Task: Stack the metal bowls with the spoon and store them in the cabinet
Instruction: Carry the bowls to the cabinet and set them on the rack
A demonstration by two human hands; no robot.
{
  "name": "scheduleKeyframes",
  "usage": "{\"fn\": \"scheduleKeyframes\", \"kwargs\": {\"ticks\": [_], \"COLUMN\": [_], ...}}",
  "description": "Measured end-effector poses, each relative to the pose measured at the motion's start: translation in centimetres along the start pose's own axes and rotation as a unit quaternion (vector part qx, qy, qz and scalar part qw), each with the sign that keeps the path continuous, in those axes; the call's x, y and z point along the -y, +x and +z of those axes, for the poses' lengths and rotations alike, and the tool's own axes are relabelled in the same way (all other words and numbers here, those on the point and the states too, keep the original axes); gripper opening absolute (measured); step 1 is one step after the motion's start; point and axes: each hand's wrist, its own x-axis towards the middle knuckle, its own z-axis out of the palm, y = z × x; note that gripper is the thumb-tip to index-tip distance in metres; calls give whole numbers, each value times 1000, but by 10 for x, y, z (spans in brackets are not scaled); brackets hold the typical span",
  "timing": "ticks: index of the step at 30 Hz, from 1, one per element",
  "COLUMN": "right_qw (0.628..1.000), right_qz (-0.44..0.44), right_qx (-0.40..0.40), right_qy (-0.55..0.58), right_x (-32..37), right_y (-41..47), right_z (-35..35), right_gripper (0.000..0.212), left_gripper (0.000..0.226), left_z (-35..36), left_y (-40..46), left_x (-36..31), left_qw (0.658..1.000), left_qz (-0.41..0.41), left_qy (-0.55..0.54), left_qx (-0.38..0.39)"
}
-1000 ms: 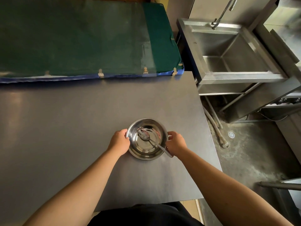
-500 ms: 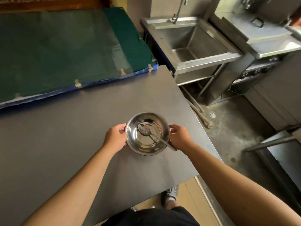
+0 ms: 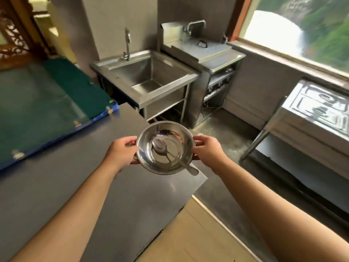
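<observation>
The stacked metal bowls (image 3: 165, 148) are held clear of the desk (image 3: 56, 186) near its corner, clasped at opposite rims by the left hand (image 3: 120, 151) and right hand (image 3: 208, 150) — if tilted, the loosely laid spoon (image 3: 171, 154) — its handle overhanging the rim — could be tipped out.

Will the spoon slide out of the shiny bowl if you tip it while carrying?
Probably, yes. The spoon lies loose inside the smooth metal bowl, and its handle sticks out over the near rim, so a tilt that way could let it slip. Both the left hand and right hand grip the rim, which likely helps keep it level.
</observation>
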Motion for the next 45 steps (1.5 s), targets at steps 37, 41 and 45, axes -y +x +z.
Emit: {"fn": "scheduleKeyframes", "kwargs": {"ticks": [37,41,45], "right_qw": [776,727,669], "right_qz": [102,115,126], "right_qx": [-580,-630,-682], "right_qy": [225,250,269], "right_x": [-315,-331,-351], "right_y": [-269,-289,-309], "right_z": [-606,-649,-683], "right_gripper": [32,38,38], "left_gripper": [34,33,33], "left_z": [794,879,956], "left_y": [-219,-243,-275], "left_x": [-148,-161,-172], "left_qw": [765,702,637], "left_qz": [115,98,87], "left_qy": [125,141,158], "left_qx": [621,691,750]}}
